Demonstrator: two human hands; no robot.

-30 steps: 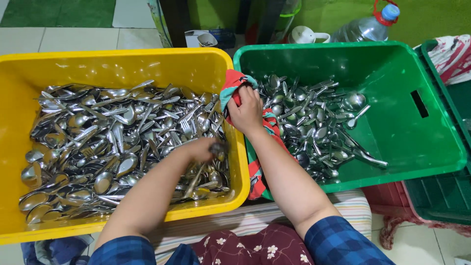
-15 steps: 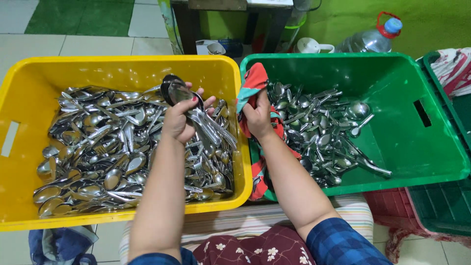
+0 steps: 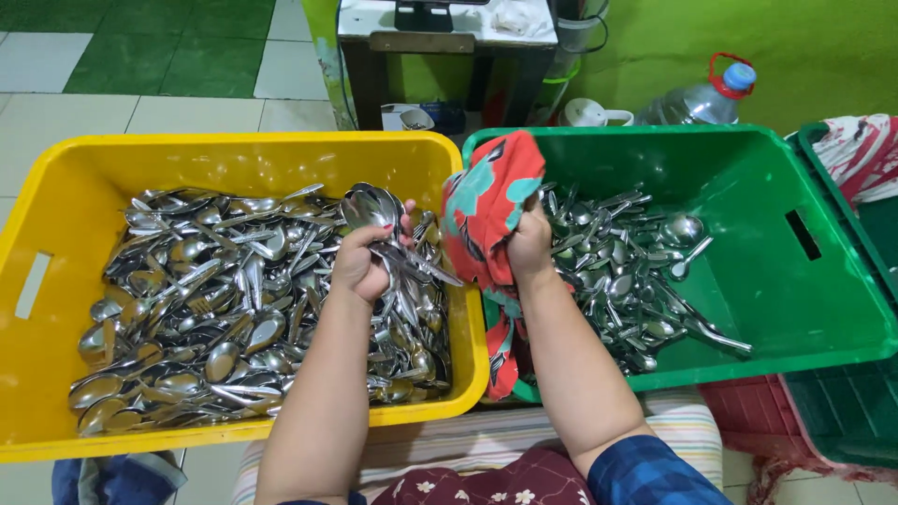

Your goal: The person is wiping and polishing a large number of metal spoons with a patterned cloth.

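Overhead, hands grip shiny spoons point(image 3: 374, 210), soft cloth point(image 3: 486, 201).

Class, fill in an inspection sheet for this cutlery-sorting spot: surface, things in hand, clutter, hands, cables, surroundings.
Surface: tiled floor with green and pale tiles; both crates sit side by side in front of the person.
Things in hand: spoons gripped in a bunch; red and teal patterned cloth bunched up between the crates.
Clutter: yellow crate heaped with spoons and forks; green crate about half covered with cutlery.
Hands: left hand closed on the spoons above the yellow crate; right hand closed on the cloth.
Cables: nothing seen.
Surroundings: clear water bottle with blue cap, white jug, small stand, green wall.
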